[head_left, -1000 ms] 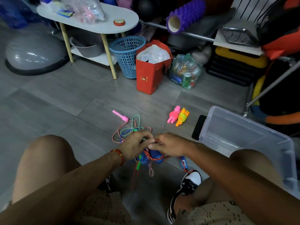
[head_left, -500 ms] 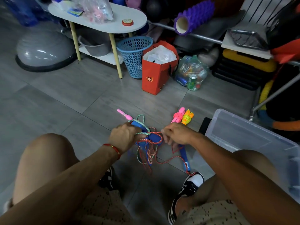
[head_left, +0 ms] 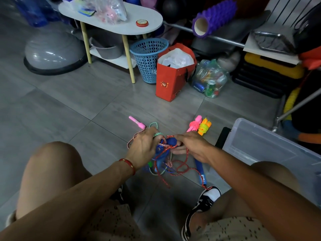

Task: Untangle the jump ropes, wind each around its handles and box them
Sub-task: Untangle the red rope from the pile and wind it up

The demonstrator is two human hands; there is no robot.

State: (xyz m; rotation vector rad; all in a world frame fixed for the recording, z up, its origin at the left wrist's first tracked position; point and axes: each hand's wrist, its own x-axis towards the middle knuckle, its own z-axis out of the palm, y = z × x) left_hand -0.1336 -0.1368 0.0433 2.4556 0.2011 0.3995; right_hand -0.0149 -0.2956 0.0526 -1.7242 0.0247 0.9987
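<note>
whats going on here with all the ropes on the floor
A seated person is untangling jump ropes. The left hand and right hand both grip the tangle of red, green and blue ropes between the knees. A blue handle lies by the right shoe, and a loose pink handle lies further out. Two ropes are already wound, the pink bundle and the orange bundle, on the floor beside the clear plastic box, not yet in it.

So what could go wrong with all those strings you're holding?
Both hands, left hand and right hand, pull the tangled ropes from each side, so the knot might tighten. A red loop hangs near the shoe and could snag it. The loose pink handle may get dragged along.
</note>
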